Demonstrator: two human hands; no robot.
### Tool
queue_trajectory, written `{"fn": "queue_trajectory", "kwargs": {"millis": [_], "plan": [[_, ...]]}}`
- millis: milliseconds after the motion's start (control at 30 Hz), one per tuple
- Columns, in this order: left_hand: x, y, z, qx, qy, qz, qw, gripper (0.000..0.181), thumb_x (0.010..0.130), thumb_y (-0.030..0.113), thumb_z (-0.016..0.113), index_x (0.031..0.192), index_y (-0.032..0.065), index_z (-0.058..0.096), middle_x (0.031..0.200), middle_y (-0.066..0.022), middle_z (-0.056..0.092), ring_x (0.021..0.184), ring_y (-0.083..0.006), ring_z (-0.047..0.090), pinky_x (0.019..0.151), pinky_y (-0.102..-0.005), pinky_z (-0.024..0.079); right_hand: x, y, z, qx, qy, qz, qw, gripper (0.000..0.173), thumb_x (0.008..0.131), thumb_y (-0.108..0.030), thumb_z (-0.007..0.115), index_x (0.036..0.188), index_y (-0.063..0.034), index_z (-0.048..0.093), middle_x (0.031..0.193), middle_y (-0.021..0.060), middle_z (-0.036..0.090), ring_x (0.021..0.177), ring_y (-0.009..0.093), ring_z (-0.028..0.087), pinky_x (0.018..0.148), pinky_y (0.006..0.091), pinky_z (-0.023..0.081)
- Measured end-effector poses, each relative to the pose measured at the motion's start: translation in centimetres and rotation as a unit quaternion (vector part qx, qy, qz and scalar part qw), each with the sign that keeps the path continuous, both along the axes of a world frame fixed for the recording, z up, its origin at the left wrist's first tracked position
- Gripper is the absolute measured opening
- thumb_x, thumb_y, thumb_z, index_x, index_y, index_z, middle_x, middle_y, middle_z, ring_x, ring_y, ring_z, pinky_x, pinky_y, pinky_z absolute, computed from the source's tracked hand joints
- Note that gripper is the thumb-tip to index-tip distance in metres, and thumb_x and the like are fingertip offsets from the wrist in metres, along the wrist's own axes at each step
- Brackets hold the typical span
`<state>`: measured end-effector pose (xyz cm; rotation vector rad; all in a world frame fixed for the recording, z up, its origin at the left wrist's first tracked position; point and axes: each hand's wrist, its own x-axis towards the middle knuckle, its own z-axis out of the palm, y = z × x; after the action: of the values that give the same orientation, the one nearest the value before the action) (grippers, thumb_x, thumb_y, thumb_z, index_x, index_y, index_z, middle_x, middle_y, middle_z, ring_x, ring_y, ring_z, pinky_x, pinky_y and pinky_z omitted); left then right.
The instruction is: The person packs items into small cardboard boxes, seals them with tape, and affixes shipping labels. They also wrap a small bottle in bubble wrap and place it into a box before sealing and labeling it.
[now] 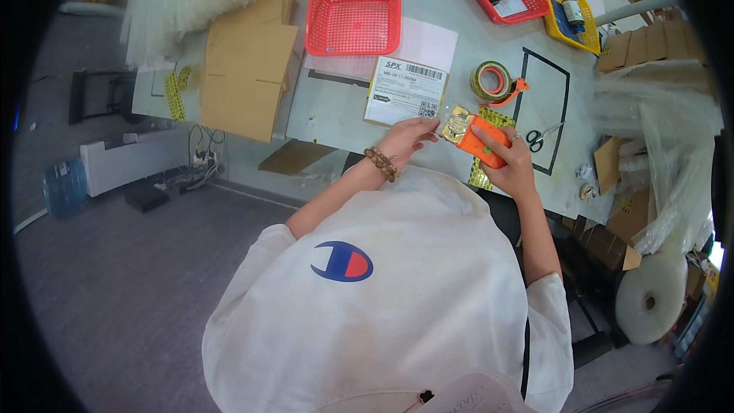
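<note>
My right hand (507, 163) grips an orange device (486, 140) that looks like a handheld scanner or cutter; its exact kind is unclear. At its left end is a gold-coloured packet (457, 124) with a round silver item in clear plastic. My left hand (410, 137), with a beaded bracelet at the wrist, has its fingertips at the plastic's left edge; whether they pinch it is hard to tell. Just beyond lies a flat parcel with a printed shipping label (406, 90). A roll of yellow-and-black tape (492, 81) and an orange tape cutter (513, 93) lie above the device.
A red plastic basket (353, 49) stands beyond the parcel. Flat cardboard (243, 69) lies left. Another red basket (533, 14) and a yellow basket (593, 46) hold small jars at the back right. Scissors (536, 140) lie right of my right hand; bubble wrap (659, 103) hangs farther right.
</note>
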<state>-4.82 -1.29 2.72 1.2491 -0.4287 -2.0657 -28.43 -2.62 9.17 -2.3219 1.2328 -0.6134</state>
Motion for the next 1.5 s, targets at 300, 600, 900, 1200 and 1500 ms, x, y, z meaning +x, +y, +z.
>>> {"fn": "queue_trajectory", "kwargs": {"millis": [300, 600, 900, 1200, 1500], "plan": [[0.9, -1.0, 0.1, -0.095, -0.237, 0.088, 0.963, 0.022, 0.081, 0.026, 0.071, 0.089, 0.005, 0.072, 0.083, -0.0017, 0.068, 0.079, -0.011, 0.058, 0.074, -0.0273, 0.044, -0.3, -2.0, 0.3, 0.018, 0.051, 0.06, 0.997, 0.061, 0.065, -0.018, 0.078, 0.122, -0.0319, 0.061, 0.094, 0.0107, 0.056, 0.073, 0.027, 0.054, 0.068, 0.0342, 0.049], [16.8, -3.7, -3.3, -0.125, -0.437, 0.139, 0.88, 0.026, 0.076, 0.025, 0.075, 0.081, 0.0002, 0.072, 0.076, -0.0033, 0.068, 0.073, -0.0113, 0.057, 0.072, -0.0273, 0.045, -7.0, -5.7, 2.7, 0.094, 0.182, 0.076, 0.976, 0.057, 0.07, -0.018, 0.075, 0.123, -0.0301, 0.059, 0.091, 0.0108, 0.055, 0.074, 0.029, 0.052, 0.072, 0.0389, 0.047], [15.2, -3.8, -13.5, -0.031, -0.377, 0.114, 0.919, 0.035, 0.077, 0.035, 0.074, 0.093, 0.0033, 0.073, 0.089, -0.0037, 0.07, 0.081, -0.009, 0.055, 0.075, -0.0245, 0.043, -4.9, -8.8, -6.6, 0.076, 0.212, 0.117, 0.967, 0.056, 0.069, -0.016, 0.071, 0.122, -0.0287, 0.06, 0.097, 0.0151, 0.057, 0.088, 0.032, 0.058, 0.08, 0.0421, 0.047], [10.6, -3.8, -16.0, 0.026, -0.393, 0.178, 0.902, 0.052, 0.082, 0.019, 0.07, 0.126, -0.0018, 0.051, 0.109, -0.0111, 0.065, 0.098, -0.0157, 0.06, 0.083, -0.0282, 0.047, 7.2, -9.8, -9.5, 0.026, 0.401, 0.1, 0.91, 0.062, 0.067, -0.007, 0.065, 0.128, -0.0094, 0.055, 0.075, 0.0088, 0.061, 0.07, 0.026, 0.062, 0.063, 0.0381, 0.048], [8.4, -2.9, -9.9, -0.194, -0.204, 0.027, 0.959, 0.068, 0.086, 0.026, 0.067, 0.14, 0.0032, 0.032, 0.132, -0.0115, 0.049, 0.121, -0.0186, 0.046, 0.102, -0.0326, 0.037, 11.7, -8.1, -10.9, -0.079, 0.484, 0.006, 0.871, 0.086, 0.075, -0.012, 0.062, 0.147, -0.0023, 0.016, 0.061, -0.0024, 0.057, 0.052, 0.015, 0.055, 0.053, 0.0308, 0.036]]}}
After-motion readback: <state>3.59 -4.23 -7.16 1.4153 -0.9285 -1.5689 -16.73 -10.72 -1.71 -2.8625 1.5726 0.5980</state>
